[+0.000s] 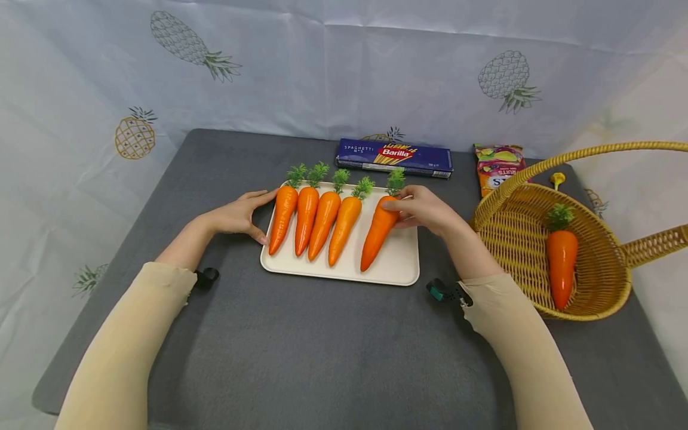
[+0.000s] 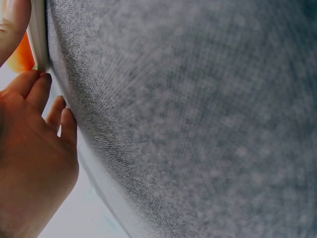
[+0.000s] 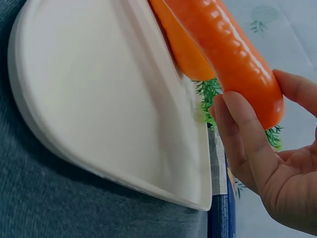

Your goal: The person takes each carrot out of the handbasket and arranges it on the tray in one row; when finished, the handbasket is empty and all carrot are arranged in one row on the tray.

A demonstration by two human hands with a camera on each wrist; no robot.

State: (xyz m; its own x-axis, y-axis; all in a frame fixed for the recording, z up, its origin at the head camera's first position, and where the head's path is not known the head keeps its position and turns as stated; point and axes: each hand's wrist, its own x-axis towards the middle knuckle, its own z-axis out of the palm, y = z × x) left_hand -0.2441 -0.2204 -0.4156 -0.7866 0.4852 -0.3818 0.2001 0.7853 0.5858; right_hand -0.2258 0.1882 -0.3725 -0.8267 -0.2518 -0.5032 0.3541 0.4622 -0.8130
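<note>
A cream rectangular tray (image 1: pixel 344 276) lies on the grey table, with several orange toy carrots (image 1: pixel 324 226) side by side on it, green tops to the back. My right hand (image 1: pixel 421 209) pinches one more carrot (image 1: pixel 378 234) near its leafy end, over the tray's right part. In the right wrist view, thumb and fingers hold this carrot (image 3: pixel 233 54) above the tray's bare surface (image 3: pixel 109 89). At the tray's left edge my left hand (image 1: pixel 236 215) spreads its fingers and thumb, touching or very near the rim. The left wrist view shows that hand (image 2: pixel 37 134) beside the rim.
On the right a wicker basket (image 1: pixel 502 257) with a tall handle holds one carrot (image 1: pixel 562 269). Behind the tray lies a blue spaghetti box (image 1: pixel 395 157). A colourful snack packet (image 1: pixel 497 166) and a small yellow item (image 1: pixel 557 179) are behind the basket.
</note>
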